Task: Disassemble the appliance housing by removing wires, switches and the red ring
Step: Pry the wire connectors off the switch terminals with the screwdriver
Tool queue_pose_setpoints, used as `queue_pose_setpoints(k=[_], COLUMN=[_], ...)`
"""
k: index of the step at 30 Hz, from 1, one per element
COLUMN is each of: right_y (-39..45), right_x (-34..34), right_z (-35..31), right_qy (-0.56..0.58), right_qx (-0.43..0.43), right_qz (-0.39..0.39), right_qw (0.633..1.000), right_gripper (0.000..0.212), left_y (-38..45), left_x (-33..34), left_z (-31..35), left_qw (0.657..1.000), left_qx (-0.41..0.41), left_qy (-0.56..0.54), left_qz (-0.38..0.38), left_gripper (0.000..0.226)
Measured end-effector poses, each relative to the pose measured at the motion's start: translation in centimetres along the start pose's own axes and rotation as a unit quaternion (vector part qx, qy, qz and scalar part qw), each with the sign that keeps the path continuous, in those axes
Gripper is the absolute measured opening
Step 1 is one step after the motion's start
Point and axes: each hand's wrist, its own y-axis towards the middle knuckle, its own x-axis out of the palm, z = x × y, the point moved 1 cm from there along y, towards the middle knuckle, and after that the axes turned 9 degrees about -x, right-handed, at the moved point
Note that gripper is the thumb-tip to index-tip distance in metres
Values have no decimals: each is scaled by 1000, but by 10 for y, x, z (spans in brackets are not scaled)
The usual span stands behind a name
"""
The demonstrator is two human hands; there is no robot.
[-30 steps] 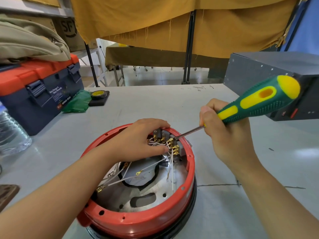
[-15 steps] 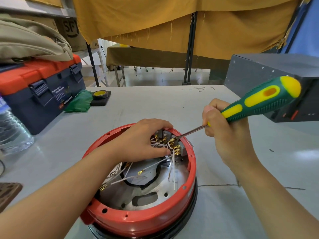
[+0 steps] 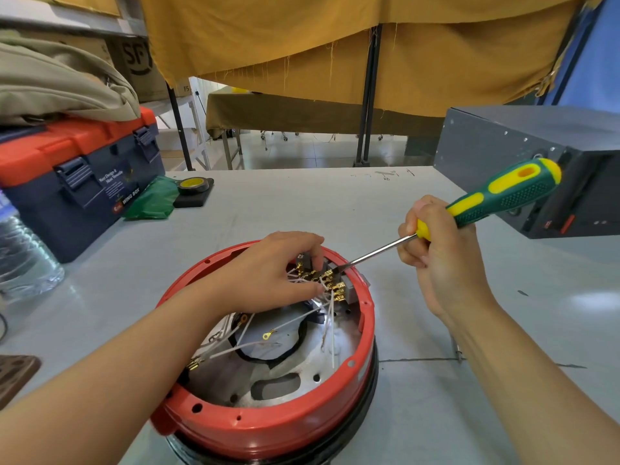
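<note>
While sitting low inside the round red plastic ring on the grey counter, held by the left hand: small grey switches with thin white wires. Right hand wrapped tight round the green and yellow screwdriver, tip at the switches. Probably bendy, easy to snap; best pulled by the little gold ends.

Left hand pinches the switches at the red ring's one o'clock; right hand grips a screwdriver, tip at the terminals

Bright, even daylight; glare on the table; wide-angle bending at the edges.
</note>
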Motion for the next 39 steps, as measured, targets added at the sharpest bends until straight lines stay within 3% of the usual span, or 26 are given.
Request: queue_pose_setpoints(k=[8,27,30,34,39], right_y=[1,1,1,-1,0], right_x=[-2,-2,-2,-3,-6], right_z=[8,4,0,-2,-8], right_qy=[16,32,33,28,27], right_qx=[12,2,0,-6,-17], right_qz=[5,37,42,37,39], right_qw=[1000,999,999,999,999], right_gripper=[23,25,27,26,25], left_y=[-2,-1,-1,-3,2], left_x=[-2,-2,-2,-2,-2], left_z=[3,1,0,0,-3], left_qw=[1000,999,998,999,995], left_qx=[-18,-27,-40,-25,-15], left_qy=[-3,-32,-47,-19,70], left_qz=[-21,-11,-17,-38,-63], left_gripper=[9,13,25,61,67])
